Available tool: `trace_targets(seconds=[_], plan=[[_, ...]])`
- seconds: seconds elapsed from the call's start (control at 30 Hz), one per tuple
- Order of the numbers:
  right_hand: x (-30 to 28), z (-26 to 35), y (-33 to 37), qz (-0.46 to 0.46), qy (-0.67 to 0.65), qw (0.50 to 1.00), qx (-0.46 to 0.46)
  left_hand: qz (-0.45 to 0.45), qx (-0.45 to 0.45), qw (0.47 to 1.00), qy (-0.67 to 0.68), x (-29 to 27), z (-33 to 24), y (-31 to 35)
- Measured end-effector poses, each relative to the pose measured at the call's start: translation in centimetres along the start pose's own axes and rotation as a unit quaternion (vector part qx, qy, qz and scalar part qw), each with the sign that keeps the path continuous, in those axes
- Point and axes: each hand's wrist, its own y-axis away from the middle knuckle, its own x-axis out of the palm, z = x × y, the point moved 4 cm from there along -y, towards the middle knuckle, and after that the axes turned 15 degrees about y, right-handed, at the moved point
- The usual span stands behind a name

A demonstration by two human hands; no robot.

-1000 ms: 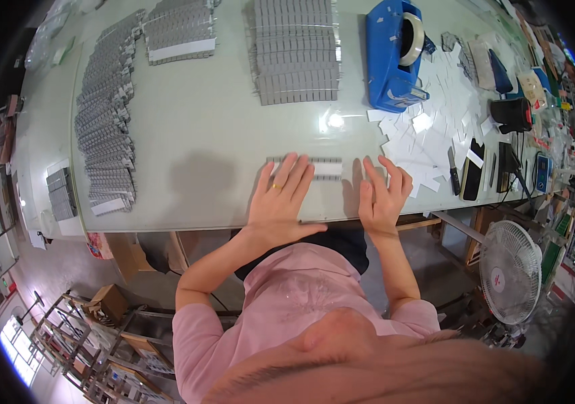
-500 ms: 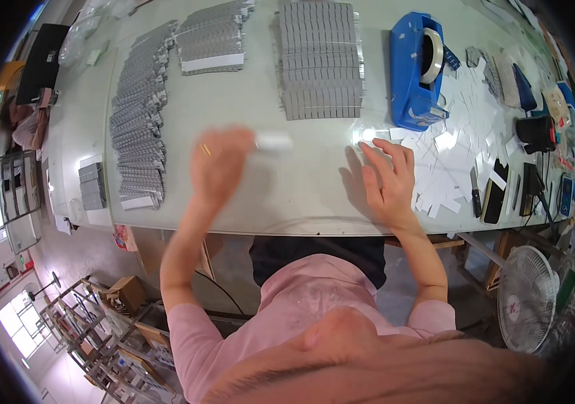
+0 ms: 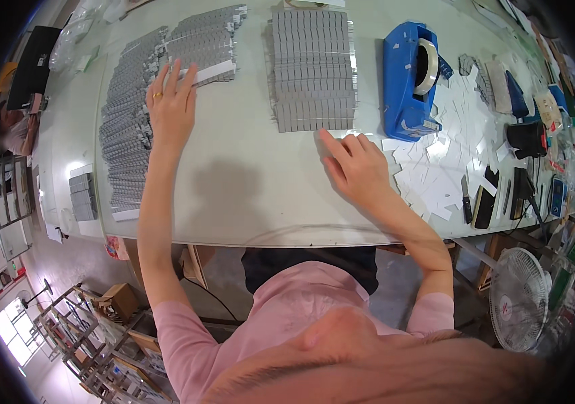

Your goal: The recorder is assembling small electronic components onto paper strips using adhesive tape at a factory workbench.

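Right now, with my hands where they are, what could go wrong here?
Your left hand could nudge the grey strips by its fingertips out of line. Your right hand, near the central grey stack, might skew its near edge. The knife beside the paper scraps may cut a careless reach.

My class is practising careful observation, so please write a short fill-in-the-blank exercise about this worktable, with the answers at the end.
1. On one finger, the left hand wears a ____.
2. The rows of strips just beyond the right hand are coloured ____.
3. The tape dispenser has a body coloured ____.
4. White paper scraps lie to the ____ of the right hand.

Missing words: ring; grey; blue; right.
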Motion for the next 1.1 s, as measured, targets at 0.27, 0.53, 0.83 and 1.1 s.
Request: trace_targets(seconds=[0.27, 0.53, 0.83, 1.1], plan=[[0.0, 0.3, 0.6, -0.026, -0.019, 0.999, -0.003, 0.049, -0.072, 0.985, 0.147, -2.2, -7.6, 5.5], [-1.9, 4.5, 8.0, 0.037, 0.018, 0.999, 0.004, 0.146, -0.079, 0.949, 0.266, -3.9, -17.4, 11.5], [-6.1, -1.5, 17.8, 0.026, 0.156, 0.973, 0.168, 0.123, -0.109, 0.953, 0.256, -4.3, -18.4, 13.2], [-7.6, -1.5, 20.4, -0.046, 0.003, 0.987, 0.152, 0.137, -0.091, 0.958, 0.236, -4.0, -19.6, 13.7]])
